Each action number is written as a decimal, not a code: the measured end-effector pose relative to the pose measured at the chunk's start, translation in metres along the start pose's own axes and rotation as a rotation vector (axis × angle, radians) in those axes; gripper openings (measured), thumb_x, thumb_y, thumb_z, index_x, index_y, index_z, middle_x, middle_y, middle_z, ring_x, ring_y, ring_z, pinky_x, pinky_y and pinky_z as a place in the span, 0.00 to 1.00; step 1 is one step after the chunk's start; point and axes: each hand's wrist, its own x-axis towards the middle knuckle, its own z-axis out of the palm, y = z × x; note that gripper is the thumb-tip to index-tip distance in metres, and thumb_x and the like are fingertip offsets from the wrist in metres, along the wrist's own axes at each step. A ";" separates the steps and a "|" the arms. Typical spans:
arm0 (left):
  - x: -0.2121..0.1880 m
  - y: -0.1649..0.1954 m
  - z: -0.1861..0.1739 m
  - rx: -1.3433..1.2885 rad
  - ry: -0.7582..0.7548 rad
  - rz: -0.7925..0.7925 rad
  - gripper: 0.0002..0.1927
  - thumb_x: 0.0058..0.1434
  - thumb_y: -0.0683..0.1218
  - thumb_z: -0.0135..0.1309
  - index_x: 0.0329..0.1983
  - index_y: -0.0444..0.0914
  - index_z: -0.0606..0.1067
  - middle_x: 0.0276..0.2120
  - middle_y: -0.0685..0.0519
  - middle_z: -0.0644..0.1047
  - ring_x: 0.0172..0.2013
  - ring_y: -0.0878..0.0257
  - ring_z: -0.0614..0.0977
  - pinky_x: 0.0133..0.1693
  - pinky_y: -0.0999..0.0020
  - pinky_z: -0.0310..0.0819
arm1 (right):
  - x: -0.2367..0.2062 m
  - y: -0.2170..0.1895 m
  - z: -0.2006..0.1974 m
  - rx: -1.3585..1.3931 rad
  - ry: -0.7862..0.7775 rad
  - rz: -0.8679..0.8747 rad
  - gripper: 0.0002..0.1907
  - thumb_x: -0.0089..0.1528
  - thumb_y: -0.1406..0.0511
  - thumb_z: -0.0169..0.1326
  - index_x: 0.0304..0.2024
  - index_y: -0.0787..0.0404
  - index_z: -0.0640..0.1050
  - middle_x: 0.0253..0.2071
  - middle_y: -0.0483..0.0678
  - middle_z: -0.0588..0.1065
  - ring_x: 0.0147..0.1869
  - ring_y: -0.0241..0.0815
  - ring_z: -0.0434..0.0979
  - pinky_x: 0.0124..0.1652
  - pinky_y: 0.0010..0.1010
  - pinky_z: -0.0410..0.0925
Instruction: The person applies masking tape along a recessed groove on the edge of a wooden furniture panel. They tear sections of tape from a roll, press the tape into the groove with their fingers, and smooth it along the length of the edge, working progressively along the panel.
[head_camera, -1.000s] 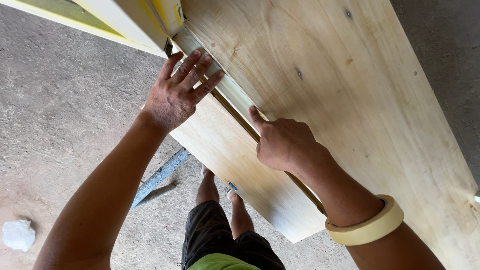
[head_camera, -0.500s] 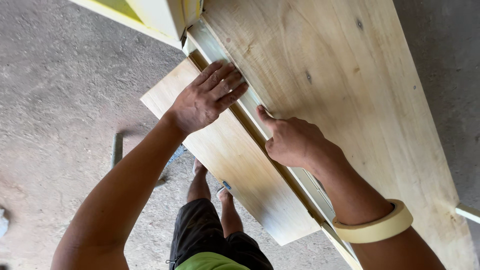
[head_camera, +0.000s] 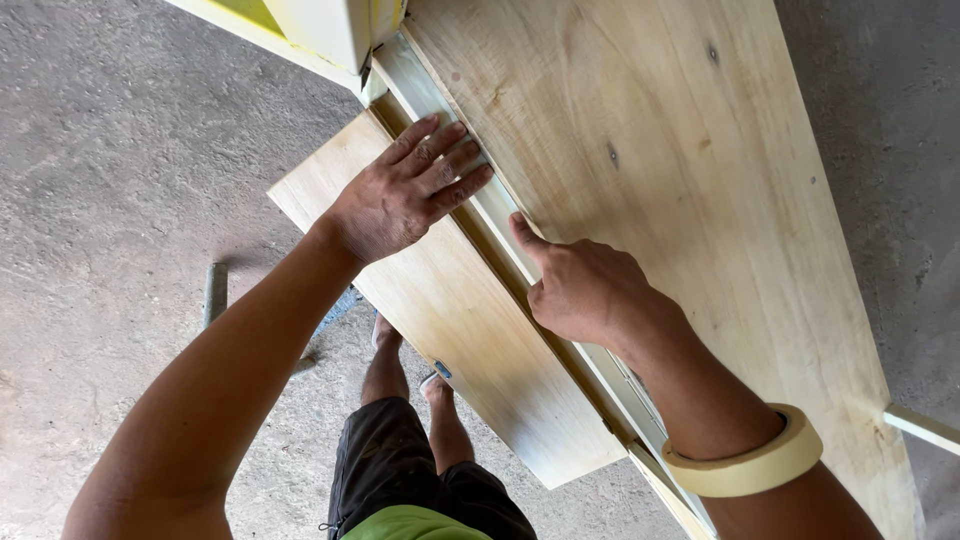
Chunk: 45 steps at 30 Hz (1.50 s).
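The left hand lies palm down with its fingers stretched out flat and slightly fanned, the palm on a narrow pale wooden board and the fingertips reaching over a thin pale strip that runs along the edge of a wide light plywood panel with dark knots. The narrow board sits lower than the wide panel, on the thumb side of the strip, and slants away under the wrist toward the person's legs.

The right hand rests further down the same strip, its fingers curled in loosely and the thumb stretched out, tip pressed on the strip just beside the wide panel's edge. It grips nothing. A roll of cream masking tape rings the right forearm like a bracelet.

Beyond the left fingertips stands a pale yellow painted block, where the strip ends. Below is a grey concrete floor, with a grey metal bar lying on it well apart from the left forearm.
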 end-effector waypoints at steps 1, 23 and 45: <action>-0.001 0.001 0.001 0.004 -0.003 -0.002 0.24 0.68 0.50 0.55 0.68 0.49 0.75 0.66 0.55 0.72 0.69 0.58 0.69 0.73 0.58 0.59 | 0.001 0.000 0.000 -0.003 -0.003 -0.004 0.45 0.63 0.61 0.45 0.79 0.44 0.41 0.37 0.56 0.81 0.36 0.49 0.81 0.47 0.42 0.75; 0.015 -0.004 -0.005 0.330 -0.329 -0.238 0.31 0.66 0.44 0.45 0.74 0.37 0.62 0.71 0.41 0.62 0.70 0.49 0.62 0.70 0.53 0.53 | 0.027 0.014 0.022 0.008 0.115 -0.065 0.46 0.61 0.62 0.47 0.77 0.38 0.42 0.67 0.50 0.69 0.52 0.55 0.80 0.53 0.42 0.73; -0.003 0.070 0.001 -0.083 -0.119 -0.183 0.32 0.69 0.43 0.49 0.77 0.48 0.63 0.74 0.49 0.57 0.76 0.49 0.53 0.71 0.27 0.41 | -0.019 0.065 0.099 0.300 0.864 -0.453 0.30 0.63 0.68 0.55 0.69 0.54 0.68 0.40 0.55 0.80 0.36 0.52 0.81 0.36 0.41 0.74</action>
